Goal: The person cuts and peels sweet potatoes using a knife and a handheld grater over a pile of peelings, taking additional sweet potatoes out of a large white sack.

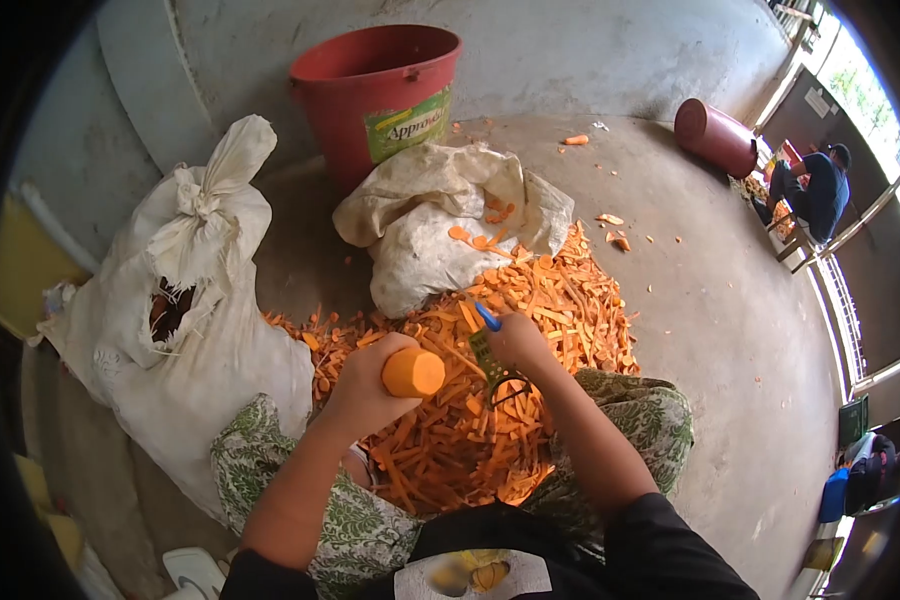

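Observation:
My left hand (362, 388) is wrapped round a thick peeled carrot (413, 373), its flat cut end turned toward the camera. In my right hand (522, 343) is a peeler with a blue and yellow-green handle (482, 352) and a dark looped head pointing down. The carrot and the peeler are apart. Below both hands, a large heap of orange carrot peelings (440, 460) lies on the floor between my legs. My right fingers are partly hidden behind the back of the hand.
A crumpled white sack (435, 260) lies behind the heap, near a red bucket (370, 100). At left stands a tied, torn, full white sack (190, 370). A toppled red barrel (710, 138) and a seated person (820, 190) are far right.

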The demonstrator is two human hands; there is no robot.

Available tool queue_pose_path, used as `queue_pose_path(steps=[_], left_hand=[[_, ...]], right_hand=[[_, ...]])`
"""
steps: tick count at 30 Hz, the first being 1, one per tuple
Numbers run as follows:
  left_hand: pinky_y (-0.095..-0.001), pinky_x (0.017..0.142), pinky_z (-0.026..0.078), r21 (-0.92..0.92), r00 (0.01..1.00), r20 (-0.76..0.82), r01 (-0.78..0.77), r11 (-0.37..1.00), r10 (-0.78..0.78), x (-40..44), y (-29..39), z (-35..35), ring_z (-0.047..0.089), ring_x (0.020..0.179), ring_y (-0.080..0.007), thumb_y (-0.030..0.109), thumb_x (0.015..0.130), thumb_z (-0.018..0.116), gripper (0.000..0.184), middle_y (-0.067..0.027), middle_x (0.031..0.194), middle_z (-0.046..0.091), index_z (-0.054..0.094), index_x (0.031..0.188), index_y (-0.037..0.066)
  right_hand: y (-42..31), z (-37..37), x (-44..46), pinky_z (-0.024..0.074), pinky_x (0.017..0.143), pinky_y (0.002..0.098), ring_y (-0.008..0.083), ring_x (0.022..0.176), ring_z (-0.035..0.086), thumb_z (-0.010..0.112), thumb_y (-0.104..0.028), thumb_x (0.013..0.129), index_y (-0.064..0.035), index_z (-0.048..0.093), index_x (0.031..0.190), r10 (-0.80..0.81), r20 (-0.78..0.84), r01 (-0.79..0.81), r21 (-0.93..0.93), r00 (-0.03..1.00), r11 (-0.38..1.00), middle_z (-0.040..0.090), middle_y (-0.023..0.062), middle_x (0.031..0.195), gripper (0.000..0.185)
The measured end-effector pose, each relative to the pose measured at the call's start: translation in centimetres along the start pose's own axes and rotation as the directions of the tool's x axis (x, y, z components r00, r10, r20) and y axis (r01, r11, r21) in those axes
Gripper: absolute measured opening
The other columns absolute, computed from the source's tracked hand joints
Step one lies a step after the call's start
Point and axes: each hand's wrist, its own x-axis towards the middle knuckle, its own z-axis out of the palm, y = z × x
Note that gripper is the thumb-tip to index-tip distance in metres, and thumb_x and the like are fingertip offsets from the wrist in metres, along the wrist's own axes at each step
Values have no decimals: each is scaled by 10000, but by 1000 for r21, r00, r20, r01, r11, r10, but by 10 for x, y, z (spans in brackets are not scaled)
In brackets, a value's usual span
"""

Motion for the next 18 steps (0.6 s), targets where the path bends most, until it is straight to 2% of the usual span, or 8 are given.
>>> queue_pose_path(steps=[4, 6, 9, 13, 15, 16, 17, 18], left_hand=[[-369, 689, 473, 273, 805, 444, 297, 915, -394, -1, -32, 4, 602, 795, -278, 135, 622, 676, 425, -124, 833, 612, 533, 1014, 53], [-395, 701, 479, 693, 573, 592, -4, 721, -566, -21, -72, 22, 602, 811, -285, 186, 636, 645, 399, -130, 846, 617, 566, 1005, 58], [-386, 708, 490, 658, 172, 750, -287, 696, -638, -39, -84, 36, 603, 823, -276, 213, 604, 655, 343, -121, 870, 623, 625, 912, 65], [-382, 703, 496, 718, 523, 688, -389, 577, -503, 48, -62, -38, 605, 809, -264, 242, 576, 694, 398, -99, 847, 621, 622, 945, 110], [-400, 743, 477, 869, 920, 280, -121, 480, -275, 126, -20, -101, 585, 870, -318, 197, 543, 726, 557, -140, 973, 596, 566, 1066, 96], [-399, 815, 452, 657, 977, -56, 190, 730, -204, 149, 39, -118, 531, 1005, -321, 205, 567, 720, 715, -150, 1151, 520, 446, 1223, 128], [-377, 855, 433, 927, 862, -41, -156, 342, 505, 186, 9, -159, 494, 1081, -298, 194, 610, 711, 786, -136, 1215, 488, 340, 1302, 152], [-365, 867, 426, 984, 796, -177, 159, 82, 579, 188, 57, -167, 520, 1050, -282, 195, 671, 684, 687, -119, 1152, 536, 369, 1279, 137]], right_hand=[[-2, 11, -1, 464, 664, 424, 356, 702, 596, 502, -234, 797, -14, 632, 848, -9, 173, 9, 4, 985, 1000, 612, 205, 743, 261], [-9, 4, -5, 462, 653, 425, 349, 683, 595, 504, -249, 805, -16, 630, 853, -50, 133, 50, 1, 990, 999, 611, 198, 728, 269], [-22, -23, -8, 443, 604, 398, 318, 609, 575, 521, -298, 819, -8, 610, 841, -41, 77, 25, 192, 996, 981, 590, 162, 650, 304], [-28, -37, -16, 433, 589, 373, 288, 581, 565, 532, -313, 824, -15, 606, 845, -93, 109, 59, 280, 990, 958, 569, 146, 616, 308], [-30, -41, -20, 428, 584, 355, 248, 566, 551, 538, -317, 829, -20, 597, 855, -152, -12, 148, 303, 988, 941, 551, 129, 597, 304], [-31, -42, -22, 428, 584, 355, 248, 566, 551, 538, -317, 829, -20, 597, 855, -150, -11, 146, 304, 989, 941, 551, 129, 597, 304], [-32, -45, -21, 428, 587, 355, 244, 569, 550, 537, -315, 830, -20, 593, 860, -134, 9, 125, 295, 991, 947, 553, 127, 607, 302], [-35, -48, -21, 427, 589, 355, 239, 572, 548, 536, -314, 832, -20, 589, 864, -120, 27, 107, 283, 992, 953, 556, 124, 618, 300]])
